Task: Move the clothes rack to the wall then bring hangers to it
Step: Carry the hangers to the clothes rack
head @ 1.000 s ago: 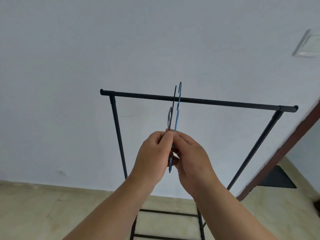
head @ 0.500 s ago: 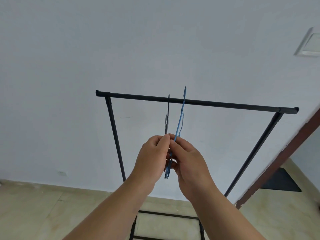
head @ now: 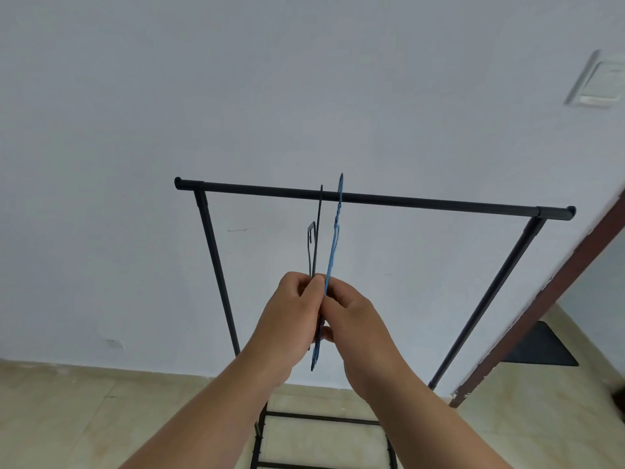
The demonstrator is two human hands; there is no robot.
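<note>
At frame centre your left hand (head: pixel 291 316) and right hand (head: pixel 358 324) pinch shut a thin dark plastic hanger (head: pixel 316 245) and thin blue plastic hanger (head: pixel 333 252), hooks at the black metal rack's rail (head: pixel 422 201); judged light, flexible, best held low.

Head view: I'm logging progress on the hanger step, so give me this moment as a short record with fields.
rack: black clothes rack standing by the white wall
hangers: black hanger and blue hanger, edge-on, tops at the rail
left hand: left hand pinching the black hanger
right hand: right hand pinching the blue hanger
hooked on rail: cannot tell
floor: beige tiled floor
</note>
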